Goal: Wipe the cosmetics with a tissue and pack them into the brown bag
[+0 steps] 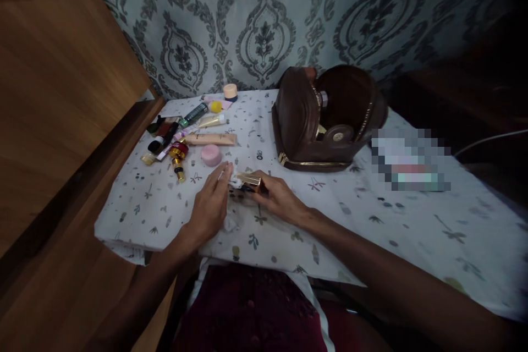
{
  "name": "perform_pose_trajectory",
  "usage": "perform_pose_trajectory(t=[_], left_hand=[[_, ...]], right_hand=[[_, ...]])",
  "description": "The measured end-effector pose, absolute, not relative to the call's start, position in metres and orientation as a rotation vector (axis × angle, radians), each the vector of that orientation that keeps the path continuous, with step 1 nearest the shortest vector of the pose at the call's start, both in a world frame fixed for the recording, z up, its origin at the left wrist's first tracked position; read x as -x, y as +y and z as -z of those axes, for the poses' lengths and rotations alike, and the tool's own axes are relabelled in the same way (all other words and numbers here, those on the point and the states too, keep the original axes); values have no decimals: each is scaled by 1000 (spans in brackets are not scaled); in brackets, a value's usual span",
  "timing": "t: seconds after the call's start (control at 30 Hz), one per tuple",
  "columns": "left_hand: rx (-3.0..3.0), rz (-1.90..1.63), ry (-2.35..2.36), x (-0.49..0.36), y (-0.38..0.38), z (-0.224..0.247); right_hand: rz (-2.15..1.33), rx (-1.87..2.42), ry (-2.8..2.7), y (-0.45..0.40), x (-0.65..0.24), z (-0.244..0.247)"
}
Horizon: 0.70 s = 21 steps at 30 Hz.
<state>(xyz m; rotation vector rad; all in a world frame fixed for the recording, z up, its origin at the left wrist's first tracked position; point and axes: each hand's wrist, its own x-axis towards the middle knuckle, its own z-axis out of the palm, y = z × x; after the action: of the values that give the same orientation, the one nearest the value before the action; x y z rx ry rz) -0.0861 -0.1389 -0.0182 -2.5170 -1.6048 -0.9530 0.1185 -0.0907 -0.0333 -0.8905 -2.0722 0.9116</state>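
My right hand (278,196) is closed around a small item with a shiny gold side (249,179) and a darker part below; its exact kind does not show. My left hand (211,203) is closed on a crumpled white cloth or tissue (235,180), which touches the gold item's left end. More white material hangs under the left fingers. Just beyond my left hand sits a round pink container (210,155). A peach tube (212,139) lies behind it. To the left are a red and gold bottle (178,150) and a gold piece with a black band (178,169).
A brown zip bag (297,115) stands open at the back right, with some items inside. Several tubes and cosmetics, a green tube (193,114) among them, lie at the back left beside a peach-lidded jar (230,92). A blurred-out object (412,159) lies at the right. Wooden furniture (70,66) borders the left.
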Motion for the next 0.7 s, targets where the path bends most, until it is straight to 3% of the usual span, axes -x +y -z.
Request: perform_pose_trajectory(t=[0.37,0.7], left_hand=[[2572,673,-1339,56,-153,5],[2567,1170,-1351,71,-140,-2]], right_hand=[[-699,881,-2038,-88,-117,41],[-771,880,-1934,-90,-118,33]])
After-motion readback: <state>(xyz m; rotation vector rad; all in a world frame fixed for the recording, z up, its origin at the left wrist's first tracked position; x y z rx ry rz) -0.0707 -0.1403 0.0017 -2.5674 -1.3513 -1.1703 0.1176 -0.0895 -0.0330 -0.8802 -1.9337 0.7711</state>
